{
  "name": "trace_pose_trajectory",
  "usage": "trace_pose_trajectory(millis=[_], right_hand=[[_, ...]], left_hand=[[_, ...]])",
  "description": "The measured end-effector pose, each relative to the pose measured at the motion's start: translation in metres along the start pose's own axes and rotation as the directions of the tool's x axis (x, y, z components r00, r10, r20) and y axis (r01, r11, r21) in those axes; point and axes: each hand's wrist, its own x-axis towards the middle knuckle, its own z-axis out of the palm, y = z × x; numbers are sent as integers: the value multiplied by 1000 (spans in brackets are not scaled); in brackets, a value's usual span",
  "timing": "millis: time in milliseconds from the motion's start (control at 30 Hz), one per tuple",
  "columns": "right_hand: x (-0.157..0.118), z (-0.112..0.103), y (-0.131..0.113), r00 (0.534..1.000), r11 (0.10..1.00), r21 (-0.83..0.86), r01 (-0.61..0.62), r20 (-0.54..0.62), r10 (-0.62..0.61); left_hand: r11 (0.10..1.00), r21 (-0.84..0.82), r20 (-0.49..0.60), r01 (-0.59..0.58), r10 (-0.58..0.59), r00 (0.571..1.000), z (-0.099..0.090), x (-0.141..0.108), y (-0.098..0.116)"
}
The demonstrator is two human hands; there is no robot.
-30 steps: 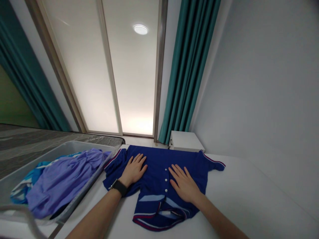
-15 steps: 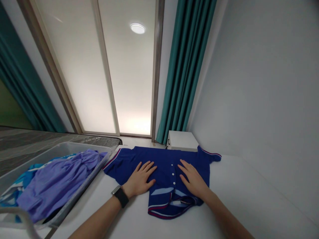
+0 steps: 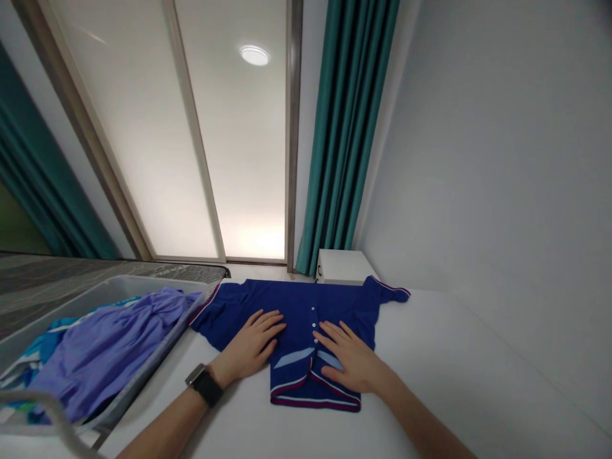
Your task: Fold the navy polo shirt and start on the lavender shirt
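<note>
A: What do we list at left?
B: One tub (image 3: 143,371) at the bench's (image 3: 248,433) left edge, holding a lilac garment (image 3: 119,344) and a blue-and-white one (image 3: 33,354).
A: Next entry?
B: Left hand (image 3: 251,347), with watch (image 3: 203,382): fingers slightly spread, laid flat, gripping nothing.
A: Centre?
B: One navy shirt (image 3: 296,306), spread to the bench's far edge; front buttons up, trimmed edge nearest us.
A: And right?
B: Right hand (image 3: 354,360): palm down beside the buttons, fingers fanned, gripping nothing. One white cabinet (image 3: 347,266) beyond the far edge.
A: Which step do we enter?
B: Smoothing and straightening, we judge. The next move calls for light, even pressure, or a clean lift of both palms, so that the cloth does not drag.
A: Differences against the earlier frame?
B: The near opening, gaping then, now lies closed and flatter; our right hand sits lower, over the pale panel.
</note>
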Motion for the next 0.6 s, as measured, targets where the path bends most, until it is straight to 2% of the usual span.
trace_pose_trajectory(millis=[100,200,333,467,600], right_hand=[[-1,-2,-7,997,999,18,-40,-61,41],[-5,-3,-24,985,997,38,-62,-161,68],[-7,-1,-42,984,997,-6,-71,-165,69],[-4,4,-41,982,991,-72,-111,-159,98],[-4,1,-32,973,986,-3,-167,-161,165]], left_hand=[[991,-121,25,-65,69,997,-3,5,40],[992,-123,56,-27,34,998,10,7,67],[993,-112,50,24,-19,999,18,8,70],[981,-184,91,57,-41,995,3,9,65],[973,-179,96,148,-132,987,-1,5,72]])
